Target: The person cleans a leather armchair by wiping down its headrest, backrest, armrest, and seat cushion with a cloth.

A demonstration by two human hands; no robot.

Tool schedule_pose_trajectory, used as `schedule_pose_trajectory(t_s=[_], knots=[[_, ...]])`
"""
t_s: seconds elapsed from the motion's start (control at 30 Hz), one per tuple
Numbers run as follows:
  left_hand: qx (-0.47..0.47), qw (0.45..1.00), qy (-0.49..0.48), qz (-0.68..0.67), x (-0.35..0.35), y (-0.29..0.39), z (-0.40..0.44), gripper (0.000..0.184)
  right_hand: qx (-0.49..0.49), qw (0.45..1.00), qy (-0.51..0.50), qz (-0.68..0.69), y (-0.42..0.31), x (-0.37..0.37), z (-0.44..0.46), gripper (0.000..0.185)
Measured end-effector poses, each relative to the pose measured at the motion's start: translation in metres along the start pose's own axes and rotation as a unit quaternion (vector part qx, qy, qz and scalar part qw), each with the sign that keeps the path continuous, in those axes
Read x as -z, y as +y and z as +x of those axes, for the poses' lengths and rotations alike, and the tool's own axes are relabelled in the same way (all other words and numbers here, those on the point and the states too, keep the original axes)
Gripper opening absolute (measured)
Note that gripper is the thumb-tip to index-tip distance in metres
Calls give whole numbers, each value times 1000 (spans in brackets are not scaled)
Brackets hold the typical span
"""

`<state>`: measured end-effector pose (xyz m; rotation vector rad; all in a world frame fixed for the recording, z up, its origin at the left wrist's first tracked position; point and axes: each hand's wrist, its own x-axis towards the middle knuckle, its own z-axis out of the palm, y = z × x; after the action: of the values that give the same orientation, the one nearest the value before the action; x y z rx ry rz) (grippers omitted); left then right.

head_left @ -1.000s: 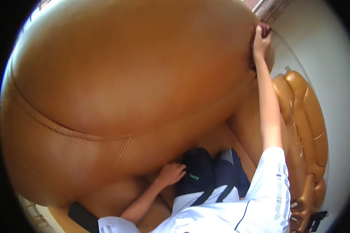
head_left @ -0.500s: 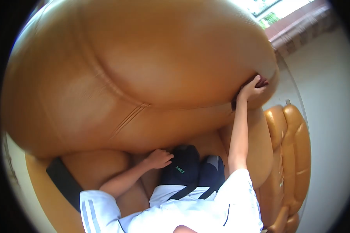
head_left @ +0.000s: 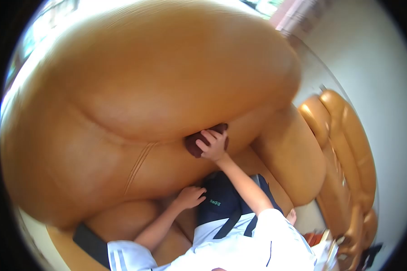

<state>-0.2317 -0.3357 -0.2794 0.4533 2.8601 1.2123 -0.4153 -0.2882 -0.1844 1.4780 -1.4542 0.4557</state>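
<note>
A dark maroon cloth lies bunched against the large tan leather sofa back, just under its bulging upper cushion. My right hand is closed on this cloth, fingers spread over it and pressing it to the leather. Lower down, my left hand rests beside the dark shorts, close to the sofa. Its fingers are loosely bent and a little apart, with nothing visible in them.
Another tan leather sofa stands along the pale wall at the right. A dark flat slab sits at the lower left. Light comes from windows at the top. Several small items are at lower right.
My right hand has moved the cloth from the sofa back's right end leftward and down, toward its middle. My left hand stays near the shorts. The view has shifted a little.
</note>
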Motion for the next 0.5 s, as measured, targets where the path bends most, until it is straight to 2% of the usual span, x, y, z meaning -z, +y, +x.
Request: schedule_pose_trajectory(t_s=[0.07, 0.13, 0.37, 0.5], knots=[[-20, 1000, -13, 12, -3, -1, 0, 26, -61, 998, 17, 13, 7, 0, -15, 44], [-25, 999, -35, 18, -6, 1, 1, 26, -58, 998, -7, 3, 7, 2, -19, 52], [-3, 998, -64, 16, -2, 4, 3, 25, -238, 968, 79, -2, -2, 2, -17, 64], [-9, 997, -67, 39, -1, 3, 5, 25, -264, 962, 63, -27, -3, 7, -16, 70]])
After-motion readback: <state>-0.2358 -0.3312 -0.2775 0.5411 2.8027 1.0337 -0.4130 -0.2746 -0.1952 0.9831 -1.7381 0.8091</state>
